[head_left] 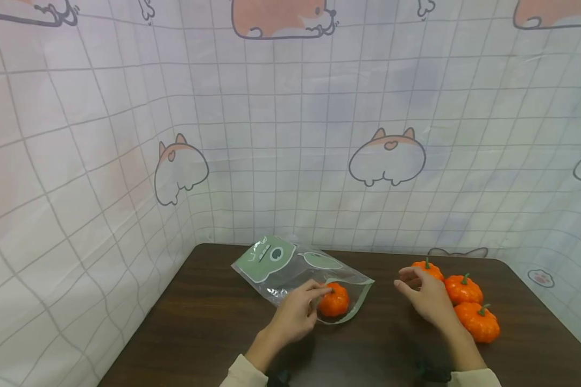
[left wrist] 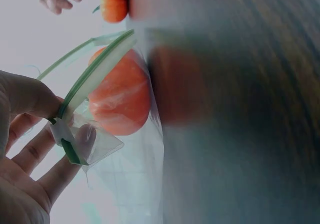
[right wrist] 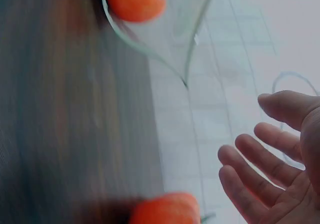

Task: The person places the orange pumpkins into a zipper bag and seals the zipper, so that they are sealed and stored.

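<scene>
One small ribbed orange pumpkin (head_left: 334, 301) sits inside the clear bag (head_left: 290, 269).

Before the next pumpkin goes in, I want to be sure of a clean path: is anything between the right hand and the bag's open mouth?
Nothing visible. The right hand hovers open beside the three loose pumpkins, and only bare table lies between it and the bag. The left hand pinches the bag's rim, and one pumpkin already sits just inside the mouth.

My left hand (head_left: 295, 314) reaches forward, thumb and fingers (left wrist: 85, 136) pinched together. My right hand (head_left: 423, 298) hovers apart from it, fingers (right wrist: 250, 159) loosely spread, palm turned inward, holding nothing.
</scene>
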`<move>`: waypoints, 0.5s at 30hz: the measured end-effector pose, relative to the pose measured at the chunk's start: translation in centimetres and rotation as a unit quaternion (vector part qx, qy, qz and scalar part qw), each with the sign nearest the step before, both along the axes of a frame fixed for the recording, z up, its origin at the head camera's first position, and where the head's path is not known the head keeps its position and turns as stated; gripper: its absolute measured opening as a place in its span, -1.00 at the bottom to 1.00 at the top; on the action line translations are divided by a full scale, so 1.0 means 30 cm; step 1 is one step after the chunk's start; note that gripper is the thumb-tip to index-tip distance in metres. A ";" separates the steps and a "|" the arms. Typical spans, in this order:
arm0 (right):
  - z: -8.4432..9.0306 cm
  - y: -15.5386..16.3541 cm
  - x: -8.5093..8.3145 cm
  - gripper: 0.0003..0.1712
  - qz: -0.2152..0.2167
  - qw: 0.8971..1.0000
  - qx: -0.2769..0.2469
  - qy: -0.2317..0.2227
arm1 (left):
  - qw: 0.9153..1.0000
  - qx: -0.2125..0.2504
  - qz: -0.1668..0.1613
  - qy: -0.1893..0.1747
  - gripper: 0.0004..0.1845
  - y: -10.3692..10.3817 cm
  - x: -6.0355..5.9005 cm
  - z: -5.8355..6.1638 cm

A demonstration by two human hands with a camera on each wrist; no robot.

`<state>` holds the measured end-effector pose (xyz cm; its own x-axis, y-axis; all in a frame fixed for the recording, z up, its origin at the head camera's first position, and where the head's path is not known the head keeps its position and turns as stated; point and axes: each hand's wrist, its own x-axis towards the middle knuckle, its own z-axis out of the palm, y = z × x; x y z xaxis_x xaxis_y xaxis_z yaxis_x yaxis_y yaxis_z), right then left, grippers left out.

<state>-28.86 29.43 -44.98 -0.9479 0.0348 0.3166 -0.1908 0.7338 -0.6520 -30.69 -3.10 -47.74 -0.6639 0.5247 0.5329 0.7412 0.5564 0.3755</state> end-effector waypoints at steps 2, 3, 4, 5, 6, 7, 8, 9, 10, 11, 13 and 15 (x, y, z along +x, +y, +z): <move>0.007 0.035 0.008 -0.44 -0.009 1.000 0.001 -0.004 | 1.000 -0.002 0.001 -0.002 -0.39 -0.004 -0.003 0.001; 0.008 0.051 0.010 -0.42 -0.013 1.000 0.000 -0.004 | 1.000 -0.003 0.001 -0.003 -0.40 -0.005 -0.004 0.001; 0.008 0.069 0.012 -0.40 -0.017 1.000 0.000 -0.004 | 1.000 -0.003 0.001 -0.005 -0.40 -0.007 -0.004 0.002; 0.009 0.085 0.014 -0.37 -0.020 1.000 -0.002 -0.005 | 1.000 -0.003 0.002 -0.007 -0.40 -0.008 -0.004 0.002; 0.009 0.100 0.017 -0.36 -0.021 1.000 -0.004 -0.007 | 1.000 -0.004 0.003 -0.008 -0.40 -0.009 -0.004 0.003; 0.009 0.115 0.020 -0.34 -0.023 1.000 -0.004 -0.010 | 1.000 -0.004 0.004 -0.010 -0.40 -0.010 -0.004 0.004; 0.011 0.130 0.022 -0.31 -0.025 1.000 -0.002 -0.013 | 1.000 -0.005 0.005 -0.011 -0.41 -0.011 -0.004 0.005; 0.011 0.143 0.024 -0.29 -0.026 1.000 0.001 -0.017 | 1.000 -0.006 0.006 -0.011 -0.41 -0.012 -0.004 0.006; 0.010 0.155 0.026 -0.26 -0.024 0.999 0.003 -0.022 | 1.000 -0.007 0.007 -0.011 -0.42 -0.013 -0.003 0.008; 0.009 0.166 0.028 -0.24 -0.022 0.999 0.005 -0.027 | 1.000 -0.008 0.008 -0.011 -0.43 -0.014 -0.003 0.009; 0.006 0.186 0.030 -0.22 -0.021 0.999 0.014 -0.032 | 1.000 -0.007 0.007 -0.012 -0.45 -0.015 -0.002 0.011; 0.001 0.201 0.033 -0.21 -0.019 0.999 0.019 -0.036 | 1.000 -0.005 0.007 -0.013 -0.46 -0.017 -0.001 0.013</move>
